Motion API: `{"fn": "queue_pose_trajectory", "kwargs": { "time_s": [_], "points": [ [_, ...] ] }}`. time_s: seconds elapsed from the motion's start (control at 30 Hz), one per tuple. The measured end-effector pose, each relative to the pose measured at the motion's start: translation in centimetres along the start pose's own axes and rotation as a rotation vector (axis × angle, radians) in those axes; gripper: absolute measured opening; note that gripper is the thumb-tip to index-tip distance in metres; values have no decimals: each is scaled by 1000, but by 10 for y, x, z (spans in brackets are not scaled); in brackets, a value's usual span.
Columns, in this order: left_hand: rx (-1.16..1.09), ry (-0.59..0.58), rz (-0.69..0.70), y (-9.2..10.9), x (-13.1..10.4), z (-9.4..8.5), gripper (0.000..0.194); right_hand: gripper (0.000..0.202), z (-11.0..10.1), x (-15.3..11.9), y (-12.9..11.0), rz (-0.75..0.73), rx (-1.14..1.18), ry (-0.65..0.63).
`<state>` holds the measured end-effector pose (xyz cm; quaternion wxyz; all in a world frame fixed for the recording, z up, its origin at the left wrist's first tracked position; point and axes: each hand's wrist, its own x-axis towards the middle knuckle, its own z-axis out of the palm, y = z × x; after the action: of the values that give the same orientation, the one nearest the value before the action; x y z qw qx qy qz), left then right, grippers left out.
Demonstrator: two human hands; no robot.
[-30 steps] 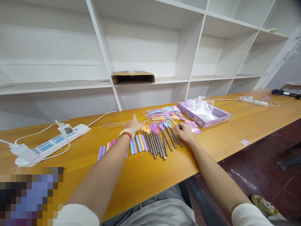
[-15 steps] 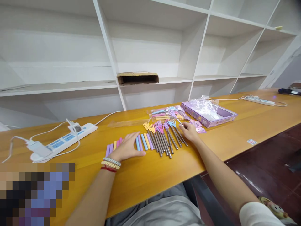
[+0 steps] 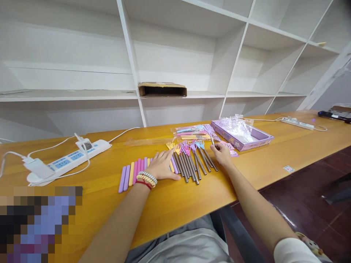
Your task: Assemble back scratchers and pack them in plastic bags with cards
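My right hand (image 3: 221, 155) is closed around the metal shaft of a back scratcher with a purple claw head (image 3: 208, 129), tilted up to the left. Below it on the table, several back scratchers (image 3: 189, 162) lie side by side, their bare metal shafts towards me and yellow, purple, pink and blue claws away from me. My left hand (image 3: 161, 165), palm down with fingers spread, hovers over or rests on a row of coloured handle tubes (image 3: 131, 174); whether it touches them I cannot tell. The hand hides the middle of that row.
Bagged back scratchers (image 3: 192, 136) lie behind the loose ones. A purple box tray (image 3: 249, 146) holding crumpled clear film (image 3: 236, 128) stands at right, beside small purple cards (image 3: 232, 151). A power strip (image 3: 72, 157) with cables is at left. Shelves back the table, with a cardboard box (image 3: 162, 84).
My left hand has moved right along the row of handle tubes, uncovering more on the left. The purple back scratcher in my right hand has turned more upright.
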<state>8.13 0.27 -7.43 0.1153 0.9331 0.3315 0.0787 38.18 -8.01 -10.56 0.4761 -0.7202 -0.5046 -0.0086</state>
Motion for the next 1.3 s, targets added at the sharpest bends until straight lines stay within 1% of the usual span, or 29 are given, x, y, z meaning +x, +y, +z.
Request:
{"fn": "queue_pose_trajectory", "kwargs": {
  "time_s": [0.2, 0.3, 0.37, 0.47, 0.53, 0.57, 0.6, 0.67, 0.7, 0.73, 0.77, 0.83, 0.93, 1.03, 1.1, 1.2, 1.3],
  "points": [
    [-24, 31, 53, -3, 2, 6, 118, 33, 1, 0, -2, -14, 44, 32],
    [-40, 71, 71, -3, 3, 7, 114, 33, -1, -1, -3, -26, 62, 78],
    [-79, 109, 61, -2, 2, 4, 110, 33, -3, -1, -6, -26, 84, 138],
    [-239, 210, 41, 3, -3, -2, 105, 32, -7, 0, -17, -18, 227, 271],
    [-473, 300, 36, 6, -5, -6, 101, 31, -7, 3, -33, -49, 357, 303],
    [-638, 336, 34, 9, -6, -7, 97, 30, -7, 5, -44, -81, 412, 272],
    [-825, 359, 31, 11, -6, -7, 93, 29, -5, 7, -56, -122, 460, 209],
    [-1203, 378, 7, 16, -5, -7, 81, 28, 3, 10, -80, -181, 560, 7],
    [-1359, 377, -14, 19, -5, -6, 76, 28, 9, 10, -91, -188, 614, -96],
    [-1478, 372, -45, 21, -4, -5, 71, 28, 15, 9, -101, -178, 667, -182],
    [-1562, 368, -84, 23, -3, -4, 66, 29, 22, 8, -108, -158, 711, -242],
    [-1656, 351, -161, 26, -2, -2, 59, 31, 35, 4, -116, -108, 786, -303],
    [-1714, 342, -240, 26, -1, -1, 51, 33, 47, -4, -113, -49, 839, -286],
    [-1687, 379, -362, 26, 1, 0, 51, 33, 49, -8, -104, 4, 870, -224],
    [-1633, 401, -410, 28, 2, 0, 51, 33, 48, -9, -100, 67, 918, -188],
    [-1529, 389, -379, 32, 3, 0, 57, 31, 48, -8, -99, 178, 1008, -170],
    [-1327, 298, -333, 36, 0, 0, 61, 29, 49, -8, -99, 237, 1087, -198]
  ]
}}
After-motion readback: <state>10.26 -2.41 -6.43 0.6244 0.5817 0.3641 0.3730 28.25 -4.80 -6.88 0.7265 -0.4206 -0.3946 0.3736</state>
